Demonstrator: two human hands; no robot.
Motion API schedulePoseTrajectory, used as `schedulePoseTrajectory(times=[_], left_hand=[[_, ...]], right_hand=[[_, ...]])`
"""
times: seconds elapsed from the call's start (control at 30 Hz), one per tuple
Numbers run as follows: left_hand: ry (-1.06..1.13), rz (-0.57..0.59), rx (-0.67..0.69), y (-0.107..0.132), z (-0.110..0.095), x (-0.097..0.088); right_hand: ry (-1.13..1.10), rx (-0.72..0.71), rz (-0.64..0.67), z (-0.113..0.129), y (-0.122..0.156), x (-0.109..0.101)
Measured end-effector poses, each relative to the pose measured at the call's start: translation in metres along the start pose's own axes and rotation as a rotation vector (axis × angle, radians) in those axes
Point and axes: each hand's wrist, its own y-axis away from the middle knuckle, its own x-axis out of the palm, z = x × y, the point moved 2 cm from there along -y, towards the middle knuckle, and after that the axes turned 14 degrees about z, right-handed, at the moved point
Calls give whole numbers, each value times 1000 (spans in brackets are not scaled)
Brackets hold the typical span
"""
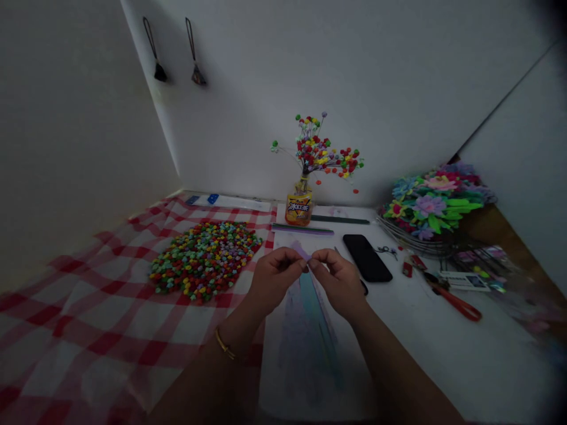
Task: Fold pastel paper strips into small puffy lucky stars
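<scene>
Both hands meet above the middle of the table, fingertips close together. Between them is a small purple paper strip (pixel 301 250). My left hand (pixel 277 277) pinches it between thumb and forefinger. On the other side my right hand (pixel 339 283) also pinches it, its thumb near the left one. The strip's exact fold at the fingertips is too small to make out. Under the hands lie pale blue, green and purple paper strips (pixel 316 313) on a white surface. Just beyond, a bundle of purple and dark strips (pixel 303 229) lies crosswise.
Left, many small colourful folded paper stars (pixel 206 260) are heaped on a red-checked cloth (pixel 106 319). A bottle (pixel 298 208) holding star-tipped stems stands at the back. To the right are a black phone (pixel 367 258), a red-orange strap (pixel 460 304) and fuzzy craft flowers (pixel 432 200).
</scene>
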Motion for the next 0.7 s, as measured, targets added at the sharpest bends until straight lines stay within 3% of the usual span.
schedulePoseTrajectory(times=[0.2,0.37,0.57,0.7], left_hand=[[110,-13,29,-1,5,2],[98,2,52,-3,10,-3],[63,145,-90,-2,10,3],[162,192,-140,-1,12,4]], right_hand=[[-214,21,45,-2,-1,7],[-122,-4,-21,3,2,3],[-17,-34,-7,4,1,-6],[-169,37,8,1,0,-9]])
